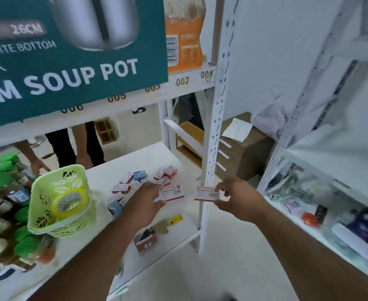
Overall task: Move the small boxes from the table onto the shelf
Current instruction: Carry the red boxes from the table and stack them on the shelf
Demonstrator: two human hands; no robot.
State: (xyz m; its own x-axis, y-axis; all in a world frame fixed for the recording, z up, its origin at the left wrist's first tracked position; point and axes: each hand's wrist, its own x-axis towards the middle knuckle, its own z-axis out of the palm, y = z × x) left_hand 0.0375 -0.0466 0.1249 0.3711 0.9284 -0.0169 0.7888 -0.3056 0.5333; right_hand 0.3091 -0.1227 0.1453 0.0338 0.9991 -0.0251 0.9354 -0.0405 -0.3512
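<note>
Pinching one small box each, left hand (148, 198) and right hand (233, 195) are hovering over the shelf (178, 222): left box (171, 193), right box (207, 194).

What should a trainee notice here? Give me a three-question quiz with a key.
1. True or false: each hand holds a small box.
2. What lies inside the green basket? A) a roll of tape B) a jar C) a pot
3. Fill in: the loose small boxes lie on the white ____.

Key:
1. True: the left hand holds one red and white box, and the right hand holds another box.
2. A, the roll of tape.
3. Shelf.
</note>
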